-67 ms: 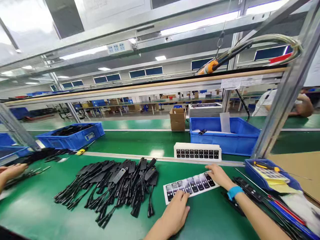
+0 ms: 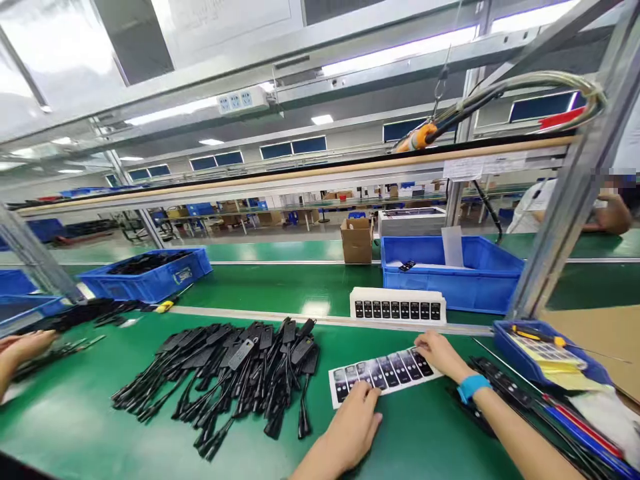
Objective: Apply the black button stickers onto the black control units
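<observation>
A white sheet of black rectangular labels [image 2: 393,371] lies at a slant on the green bench, glossy with reflections. My left hand [image 2: 350,423] rests its fingertips on the sheet's lower edge, thumb apart. At the sheet's upper right end is my right hand [image 2: 443,355], a blue band on its wrist; its fingers are pinched on the corner. Left of the sheet spreads a pile of black cables with flat black modules [image 2: 245,373]. Just behind the sheet stands a white stack of similar labels [image 2: 397,305].
Blue bins [image 2: 450,273] stand behind the labels and at left [image 2: 147,273]. A cardboard box [image 2: 357,240] is between them. A small blue tray [image 2: 550,353] with a screwdriver and cables lie right. Another person's hand [image 2: 27,347] is far left; another person sits far right.
The whole view has shifted slightly right and down. My hands and the label sheet keep practically the same position relative to each other.
</observation>
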{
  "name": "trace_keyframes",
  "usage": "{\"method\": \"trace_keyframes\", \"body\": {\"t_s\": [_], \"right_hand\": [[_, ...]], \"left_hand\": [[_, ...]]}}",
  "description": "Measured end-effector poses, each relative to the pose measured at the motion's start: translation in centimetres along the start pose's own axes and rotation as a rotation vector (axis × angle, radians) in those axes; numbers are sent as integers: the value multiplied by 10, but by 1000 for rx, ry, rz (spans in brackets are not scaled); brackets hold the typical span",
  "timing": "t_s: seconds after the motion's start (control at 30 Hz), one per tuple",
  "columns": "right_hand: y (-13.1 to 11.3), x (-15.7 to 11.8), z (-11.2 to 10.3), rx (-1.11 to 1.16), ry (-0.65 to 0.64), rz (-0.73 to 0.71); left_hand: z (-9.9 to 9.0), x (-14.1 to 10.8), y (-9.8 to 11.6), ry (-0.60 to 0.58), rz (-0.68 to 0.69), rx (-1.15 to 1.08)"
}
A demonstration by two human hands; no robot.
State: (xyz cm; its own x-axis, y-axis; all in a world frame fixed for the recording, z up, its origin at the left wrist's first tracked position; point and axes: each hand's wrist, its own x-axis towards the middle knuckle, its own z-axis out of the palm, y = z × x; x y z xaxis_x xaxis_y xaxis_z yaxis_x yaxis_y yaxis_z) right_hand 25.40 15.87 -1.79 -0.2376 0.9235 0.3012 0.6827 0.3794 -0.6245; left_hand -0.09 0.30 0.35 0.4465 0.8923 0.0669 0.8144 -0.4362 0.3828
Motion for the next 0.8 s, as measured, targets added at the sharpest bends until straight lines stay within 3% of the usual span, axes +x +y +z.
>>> {"method": "trace_keyframes", "body": {"t_s": [0.17, 0.4, 0.5, 0.67, 0.8], "right_hand": [[-3, -4, -8, 109, 106, 45], [-5, -13, -32, 344, 425, 269], [-24, -31, -29, 491, 433, 308], [-55, -63, -3, 578, 331, 297], [-60, -68, 20, 591, 205, 232]], "left_hand": [[-9, 12, -8, 12, 29, 79], [-18, 38, -30, 105, -44, 195], [-35, 42, -44, 215, -205, 239], [-82, 34, -86, 468, -659, 314], [-101, 18, -120, 506, -823, 246]]}}
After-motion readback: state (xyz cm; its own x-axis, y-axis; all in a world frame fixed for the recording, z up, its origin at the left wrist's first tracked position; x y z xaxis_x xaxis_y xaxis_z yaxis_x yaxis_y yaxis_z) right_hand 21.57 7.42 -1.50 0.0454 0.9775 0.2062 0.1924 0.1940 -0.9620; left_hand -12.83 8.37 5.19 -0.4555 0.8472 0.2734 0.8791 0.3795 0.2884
